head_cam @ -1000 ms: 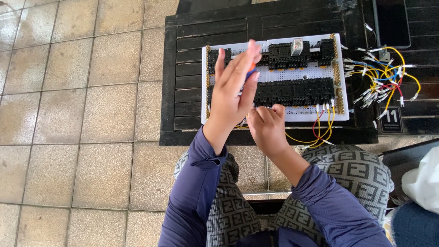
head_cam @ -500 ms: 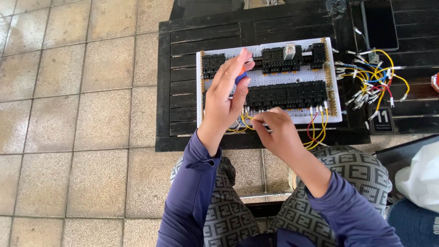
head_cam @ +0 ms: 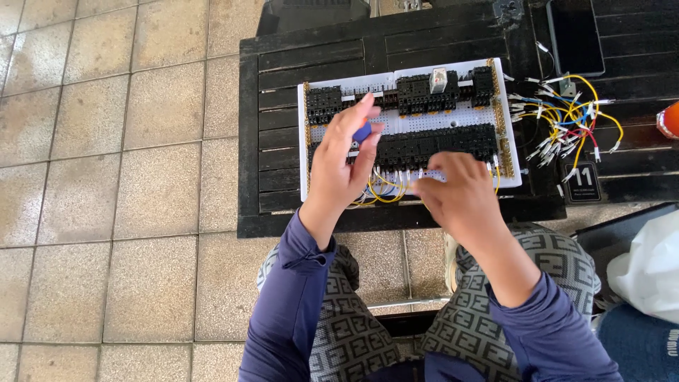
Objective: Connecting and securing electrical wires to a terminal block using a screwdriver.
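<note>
A white perforated wiring board point(head_cam: 453, 120) lies flat on the dark slatted tabletop point(head_cam: 283, 106), toward its near edge, with two rows of black relay sockets point(head_cam: 424, 145) mounted across it. The left hand point(head_cam: 343, 166) is raised over the board's left end, fingers point(head_cam: 364, 117) closed around a small blue tool handle point(head_cam: 362, 131) that shows between them. The right hand point(head_cam: 460, 194) rests at the board's near edge, knuckles up; its fingers curl down among the yellow looped wires point(head_cam: 385, 189) there, but whether they pinch a wire cannot be told, as the hand hides the tips. Along the board's left and right edges run brass-coloured terminal strips point(head_cam: 307, 134). Off the board's right edge a loose bundle of yellow, red, blue and white leads point(head_cam: 566, 117) spreads over the tabletop. A dark tablet point(head_cam: 574, 35) lies at the far right corner. A white plastic bag point(head_cam: 651, 269) sits on the right, beyond the tabletop's near edge.
</note>
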